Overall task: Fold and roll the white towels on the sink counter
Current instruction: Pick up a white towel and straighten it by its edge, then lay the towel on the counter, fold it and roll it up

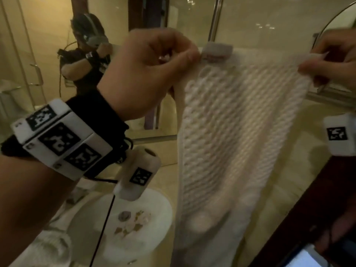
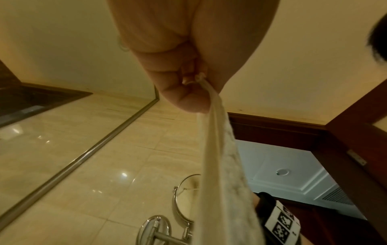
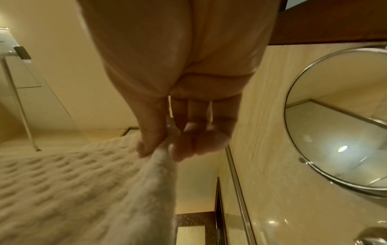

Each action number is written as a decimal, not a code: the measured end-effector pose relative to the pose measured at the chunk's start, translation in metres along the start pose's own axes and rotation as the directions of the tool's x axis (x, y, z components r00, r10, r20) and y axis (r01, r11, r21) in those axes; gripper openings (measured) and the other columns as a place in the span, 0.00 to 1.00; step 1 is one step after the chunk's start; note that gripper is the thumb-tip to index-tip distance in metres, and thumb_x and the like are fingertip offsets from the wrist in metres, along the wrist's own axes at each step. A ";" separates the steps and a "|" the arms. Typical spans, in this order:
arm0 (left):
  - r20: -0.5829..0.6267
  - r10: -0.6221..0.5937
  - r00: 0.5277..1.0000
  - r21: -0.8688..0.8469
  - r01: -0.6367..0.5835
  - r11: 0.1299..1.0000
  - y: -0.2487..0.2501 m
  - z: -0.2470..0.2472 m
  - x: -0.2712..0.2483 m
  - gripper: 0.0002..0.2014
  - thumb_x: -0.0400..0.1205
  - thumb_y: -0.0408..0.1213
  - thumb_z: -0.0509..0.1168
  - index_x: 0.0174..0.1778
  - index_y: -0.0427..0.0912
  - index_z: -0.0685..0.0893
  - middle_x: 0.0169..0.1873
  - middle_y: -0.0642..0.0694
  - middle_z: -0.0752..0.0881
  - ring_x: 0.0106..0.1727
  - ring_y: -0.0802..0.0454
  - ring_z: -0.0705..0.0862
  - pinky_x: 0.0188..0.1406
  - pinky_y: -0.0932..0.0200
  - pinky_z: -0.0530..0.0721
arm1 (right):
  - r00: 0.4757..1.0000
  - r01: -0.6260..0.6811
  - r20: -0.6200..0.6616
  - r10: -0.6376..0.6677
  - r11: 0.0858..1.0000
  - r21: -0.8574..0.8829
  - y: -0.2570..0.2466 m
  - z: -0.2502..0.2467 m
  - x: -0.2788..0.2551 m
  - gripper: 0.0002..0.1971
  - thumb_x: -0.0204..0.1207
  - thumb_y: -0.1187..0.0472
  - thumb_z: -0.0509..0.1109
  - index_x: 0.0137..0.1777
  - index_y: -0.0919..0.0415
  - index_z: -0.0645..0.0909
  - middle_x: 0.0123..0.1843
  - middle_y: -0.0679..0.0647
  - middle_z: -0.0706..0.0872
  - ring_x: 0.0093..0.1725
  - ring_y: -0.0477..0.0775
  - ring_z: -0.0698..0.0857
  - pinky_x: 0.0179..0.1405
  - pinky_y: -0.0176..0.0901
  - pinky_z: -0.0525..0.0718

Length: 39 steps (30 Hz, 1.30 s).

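A white waffle-textured towel (image 1: 227, 132) hangs in the air in front of the mirror, spread flat between both hands. My left hand (image 1: 154, 74) pinches its upper left corner, and my right hand (image 1: 335, 60) pinches the upper right corner. In the left wrist view the left hand (image 2: 188, 92) grips the towel edge (image 2: 222, 165), which runs down edge-on. In the right wrist view thumb and fingers of the right hand (image 3: 163, 149) pinch a bunched corner of the towel (image 3: 62, 190). The towel's lower end hangs blurred above the counter.
A white round sink (image 1: 123, 224) with small scraps in it lies below my left wrist. More white cloth (image 1: 48, 245) lies at lower left. A round swivel mirror (image 3: 339, 119) hangs on the right wall. A dark wooden frame (image 1: 298, 209) stands at right.
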<state>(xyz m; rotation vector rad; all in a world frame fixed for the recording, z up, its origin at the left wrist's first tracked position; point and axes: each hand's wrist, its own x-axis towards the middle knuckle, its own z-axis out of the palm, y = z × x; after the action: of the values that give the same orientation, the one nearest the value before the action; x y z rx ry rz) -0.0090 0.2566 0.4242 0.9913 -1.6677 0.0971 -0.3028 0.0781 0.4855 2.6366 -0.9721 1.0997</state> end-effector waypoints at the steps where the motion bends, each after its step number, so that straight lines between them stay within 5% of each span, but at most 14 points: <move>1: -0.009 0.021 1.000 0.023 -0.020 1.000 -0.004 0.003 0.004 0.04 0.85 0.39 0.60 0.49 0.47 0.81 0.40 0.55 0.84 0.38 0.59 0.86 0.33 0.70 0.84 | 0.999 -0.019 -0.041 0.018 1.000 -0.013 0.009 0.001 0.004 0.12 0.72 0.35 0.70 0.40 0.41 0.77 0.29 0.51 0.85 0.27 0.54 0.87 0.33 0.67 0.88; 3: -0.019 0.041 0.999 0.070 -0.040 0.997 -0.020 0.010 0.013 0.05 0.85 0.41 0.60 0.52 0.46 0.80 0.40 0.56 0.83 0.39 0.59 0.86 0.33 0.70 0.84 | 0.999 -0.033 -0.035 0.031 0.998 -0.061 0.017 0.011 0.014 0.12 0.76 0.39 0.69 0.41 0.45 0.77 0.30 0.52 0.85 0.28 0.59 0.87 0.34 0.68 0.87; 5: -0.028 0.018 0.999 0.130 -0.014 0.991 -0.048 0.018 0.020 0.07 0.84 0.42 0.60 0.52 0.46 0.80 0.41 0.51 0.83 0.41 0.57 0.85 0.35 0.66 0.86 | 0.999 -0.052 -0.016 0.050 0.987 -0.154 -0.004 0.029 0.022 0.10 0.79 0.49 0.69 0.42 0.53 0.76 0.31 0.57 0.85 0.31 0.61 0.87 0.35 0.58 0.87; 8: -0.048 -0.145 0.988 0.191 0.151 0.970 -0.107 0.038 0.020 0.06 0.84 0.42 0.62 0.51 0.46 0.83 0.43 0.47 0.85 0.41 0.51 0.86 0.41 0.52 0.89 | 0.993 -0.111 0.014 0.116 0.974 -0.198 0.007 0.083 0.047 0.07 0.80 0.56 0.67 0.46 0.60 0.79 0.37 0.64 0.86 0.41 0.64 0.85 0.32 0.47 0.71; 11: -0.112 -0.328 0.938 0.269 0.346 0.899 -0.178 0.063 0.014 0.07 0.83 0.44 0.63 0.49 0.47 0.85 0.41 0.47 0.87 0.40 0.50 0.85 0.45 0.44 0.88 | 0.965 -0.228 0.086 0.250 0.952 -0.206 0.036 0.169 0.066 0.10 0.82 0.62 0.62 0.56 0.69 0.77 0.53 0.74 0.84 0.52 0.70 0.83 0.39 0.45 0.67; 14: -0.149 -0.483 0.863 0.307 0.505 0.807 -0.251 0.091 0.001 0.07 0.83 0.43 0.64 0.48 0.46 0.85 0.39 0.47 0.85 0.40 0.50 0.83 0.43 0.50 0.85 | 0.938 -0.271 0.182 0.295 0.952 -0.143 0.070 0.269 0.079 0.10 0.83 0.67 0.58 0.59 0.72 0.74 0.55 0.73 0.82 0.52 0.67 0.83 0.40 0.43 0.68; 21: -0.234 -0.798 0.555 0.290 0.824 0.487 -0.413 0.153 -0.060 0.05 0.83 0.43 0.62 0.45 0.49 0.82 0.37 0.45 0.85 0.40 0.43 0.85 0.43 0.49 0.87 | 0.812 -0.365 0.445 0.378 0.923 -0.120 0.116 0.458 0.077 0.13 0.85 0.66 0.55 0.66 0.69 0.72 0.61 0.68 0.82 0.58 0.67 0.83 0.48 0.49 0.77; 25: -0.263 -0.877 0.402 0.088 0.915 0.394 -0.472 0.181 -0.093 0.06 0.85 0.36 0.61 0.46 0.41 0.81 0.33 0.44 0.80 0.30 0.48 0.79 0.27 0.59 0.78 | 0.780 -0.383 0.506 0.368 0.920 -0.079 0.138 0.540 0.072 0.14 0.84 0.68 0.58 0.67 0.69 0.73 0.63 0.69 0.83 0.60 0.67 0.83 0.51 0.50 0.79; 28: -0.305 -0.895 0.325 0.034 0.943 0.331 -0.513 0.198 -0.119 0.05 0.85 0.35 0.62 0.45 0.40 0.81 0.35 0.40 0.81 0.30 0.46 0.80 0.24 0.59 0.81 | 0.763 -0.378 0.543 0.351 0.924 -0.066 0.149 0.592 0.072 0.11 0.83 0.68 0.59 0.63 0.70 0.74 0.60 0.70 0.83 0.58 0.67 0.84 0.48 0.48 0.78; 31: -0.350 -0.896 0.274 -0.065 0.947 0.315 -0.544 0.208 -0.142 0.03 0.84 0.34 0.63 0.49 0.43 0.82 0.41 0.43 0.82 0.43 0.41 0.84 0.35 0.55 0.86 | 0.737 -0.401 0.568 0.365 0.914 -0.067 0.157 0.632 0.071 0.13 0.81 0.70 0.59 0.65 0.67 0.73 0.60 0.68 0.84 0.58 0.68 0.83 0.52 0.52 0.81; 33: -0.300 -0.923 0.239 -0.074 0.959 0.273 -0.557 0.216 -0.157 0.16 0.83 0.33 0.64 0.67 0.47 0.77 0.56 0.43 0.82 0.59 0.40 0.83 0.49 0.52 0.85 | 0.663 -0.495 0.631 0.402 0.868 -0.034 0.162 0.649 0.070 0.19 0.82 0.69 0.61 0.72 0.60 0.69 0.68 0.66 0.80 0.62 0.67 0.82 0.56 0.52 0.81; 35: -0.204 -0.973 0.105 -0.002 0.994 0.108 -0.558 0.224 -0.177 0.33 0.81 0.40 0.67 0.81 0.52 0.59 0.74 0.39 0.72 0.72 0.39 0.74 0.65 0.45 0.79 | 0.527 -0.615 0.749 0.402 0.789 0.009 0.164 0.658 0.059 0.30 0.83 0.62 0.64 0.82 0.55 0.56 0.78 0.61 0.71 0.71 0.64 0.76 0.64 0.50 0.77; 37: -0.139 -0.988 -0.062 0.071 0.995 -0.073 -0.546 0.233 -0.200 0.41 0.79 0.46 0.69 0.83 0.49 0.51 0.78 0.37 0.68 0.74 0.38 0.73 0.70 0.46 0.75 | 0.499 -0.662 0.764 0.408 0.749 0.033 0.170 0.658 0.035 0.33 0.81 0.58 0.67 0.82 0.57 0.54 0.79 0.61 0.69 0.73 0.63 0.74 0.67 0.48 0.74; 39: -0.070 -0.989 -0.131 0.179 0.974 -0.142 -0.531 0.241 -0.224 0.43 0.78 0.48 0.70 0.82 0.43 0.52 0.76 0.39 0.70 0.73 0.40 0.73 0.73 0.47 0.72 | 0.480 -0.697 0.760 0.439 0.716 0.028 0.179 0.656 0.001 0.31 0.79 0.57 0.69 0.78 0.61 0.61 0.77 0.62 0.73 0.72 0.62 0.76 0.69 0.49 0.73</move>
<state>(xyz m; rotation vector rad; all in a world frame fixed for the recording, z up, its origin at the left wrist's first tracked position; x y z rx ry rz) 0.1505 -0.0894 -0.0703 2.2406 -0.4402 -0.9267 -0.0208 -0.2870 -0.0135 3.1715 -2.1507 0.1975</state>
